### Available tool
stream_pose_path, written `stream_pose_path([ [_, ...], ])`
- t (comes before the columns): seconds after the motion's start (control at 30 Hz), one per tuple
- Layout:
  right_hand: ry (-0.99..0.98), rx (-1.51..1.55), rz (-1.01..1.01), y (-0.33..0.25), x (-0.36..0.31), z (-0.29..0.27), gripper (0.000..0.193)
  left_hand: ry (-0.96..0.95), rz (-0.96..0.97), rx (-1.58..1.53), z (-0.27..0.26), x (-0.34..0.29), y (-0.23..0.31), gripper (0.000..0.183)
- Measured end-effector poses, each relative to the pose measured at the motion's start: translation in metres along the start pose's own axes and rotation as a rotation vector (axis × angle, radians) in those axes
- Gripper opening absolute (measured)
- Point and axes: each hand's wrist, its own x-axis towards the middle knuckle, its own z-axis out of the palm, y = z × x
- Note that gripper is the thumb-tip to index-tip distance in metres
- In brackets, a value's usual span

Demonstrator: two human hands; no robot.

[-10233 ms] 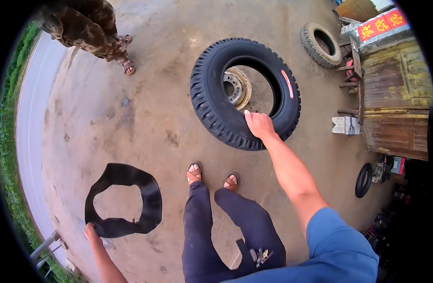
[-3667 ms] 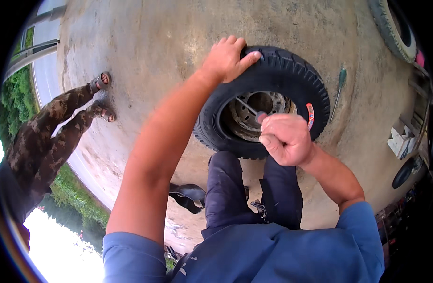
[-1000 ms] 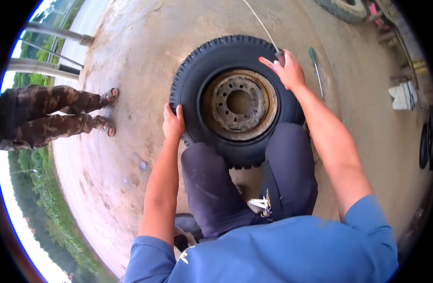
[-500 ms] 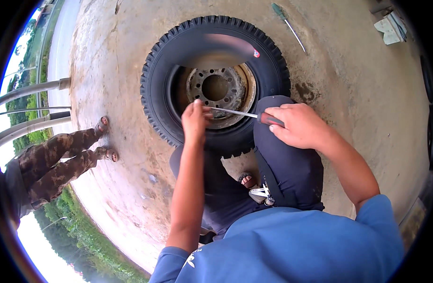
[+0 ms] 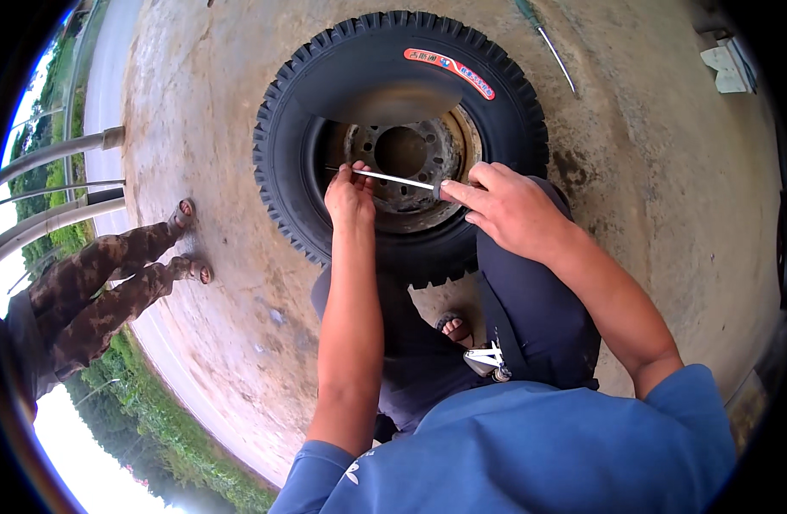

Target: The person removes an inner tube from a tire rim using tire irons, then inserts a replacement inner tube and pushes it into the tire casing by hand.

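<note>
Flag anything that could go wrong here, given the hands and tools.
The left hand holds the metal-shafted tool near its far end, so if the right hand at the other end slips, it could get jabbed. The green-handled screwdriver lies on the floor beside the tire and might be stepped on.

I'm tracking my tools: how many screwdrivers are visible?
2: one screwdriver held by left hand and right hand; one green-handled screwdriver on the ground, right of the tire. Others may be hidden.
</note>
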Motion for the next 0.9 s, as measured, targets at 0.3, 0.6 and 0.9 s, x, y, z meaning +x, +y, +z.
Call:
stream_pose_path([
  [0.3,0.044,0.452,-0.181,-0.011,0.034,0.003,0.041,0.054,0.075,-0.134,0.002,0.008,0.007,0.022],
  [0.6,0.076,0.673,-0.428,-0.059,0.132,0.005,0.019,0.104,1.136,1.15,0.009,-0.037,0.117,0.032],
  [0.9,-0.069,0.856,-0.223,-0.142,0.218,0.003,0.027,-0.565,0.887,1.47,0.103,0.1,0.224,0.063],
])
